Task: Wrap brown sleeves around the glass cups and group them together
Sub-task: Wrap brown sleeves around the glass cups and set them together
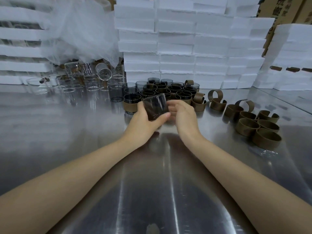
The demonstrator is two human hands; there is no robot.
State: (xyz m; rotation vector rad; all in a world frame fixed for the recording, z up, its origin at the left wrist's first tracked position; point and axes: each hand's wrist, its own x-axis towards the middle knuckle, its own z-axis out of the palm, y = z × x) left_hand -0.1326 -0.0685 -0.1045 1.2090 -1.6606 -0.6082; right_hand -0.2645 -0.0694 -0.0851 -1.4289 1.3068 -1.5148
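Left hand (143, 120) grips a dark glass cup (155, 107), thumb curled round it. Right hand (183, 114) sits beside it; can't tell whether its blurred fingers touch.

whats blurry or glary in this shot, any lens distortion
Head view: the cup in the left hand is smeared by motion blur, and the right hand is too. The steel table carries streaky glare and dim reflections. The wide lens bows the foam boxes near the edges. The clear glasses at far left look soft.
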